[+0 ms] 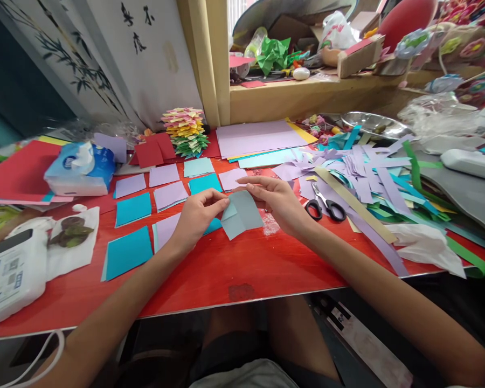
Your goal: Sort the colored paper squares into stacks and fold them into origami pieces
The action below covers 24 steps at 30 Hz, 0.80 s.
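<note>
A pale blue-green square of paper [248, 214] is held up above the red table, with a small flap or second piece showing at its left side. My left hand [204, 213] pinches its left edge between thumb and fingers. At the upper right edge, my right hand [272, 196] has its thumb and fingers closed on the paper; the fingertips are partly behind it. Under and left of the hands lie stacks of cut squares: lilac squares [170, 195], teal squares [133, 209] and light aqua squares [198, 167].
Black-handled scissors [325, 205] lie right of my right hand, beside a heap of paper strips [364, 172]. A tissue pack [81, 167], a white box [14, 275] and a folded-paper model [185, 132] stand left and behind. Large lilac sheets [258, 139] lie at the back.
</note>
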Motion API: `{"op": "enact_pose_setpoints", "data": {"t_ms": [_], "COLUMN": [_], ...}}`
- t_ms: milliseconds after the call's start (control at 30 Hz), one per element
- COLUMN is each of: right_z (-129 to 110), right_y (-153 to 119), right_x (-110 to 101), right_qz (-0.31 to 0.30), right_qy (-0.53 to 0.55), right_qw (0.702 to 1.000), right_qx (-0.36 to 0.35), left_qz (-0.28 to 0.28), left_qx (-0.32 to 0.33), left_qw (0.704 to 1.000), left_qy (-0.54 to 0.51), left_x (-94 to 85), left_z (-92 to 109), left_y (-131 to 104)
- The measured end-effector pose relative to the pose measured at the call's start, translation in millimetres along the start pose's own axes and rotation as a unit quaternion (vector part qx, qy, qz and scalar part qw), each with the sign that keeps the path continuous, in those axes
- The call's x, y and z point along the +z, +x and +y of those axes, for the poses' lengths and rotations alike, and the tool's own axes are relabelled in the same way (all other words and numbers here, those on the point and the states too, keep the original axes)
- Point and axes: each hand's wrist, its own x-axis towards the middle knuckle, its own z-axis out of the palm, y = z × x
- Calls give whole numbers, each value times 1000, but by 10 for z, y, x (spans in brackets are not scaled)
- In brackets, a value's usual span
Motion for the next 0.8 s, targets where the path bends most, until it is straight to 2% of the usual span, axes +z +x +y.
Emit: {"op": "enact_pose_setpoints", "data": {"t_ms": [467,800], "right_z": [-50,4], "right_y": [-29,-12], "right_x": [17,-28], "right_qz": [-64,-80], "right_qy": [-18,-23], "right_qw": [994,990], "right_qx": [83,117], "left_qz": [0,-11], "left_qx": [59,39], "left_qw": [996,998], "left_qy": [74,57], "left_x": [-2,-1], "left_z": [-64,-56], "left_y": [-1,11]}}
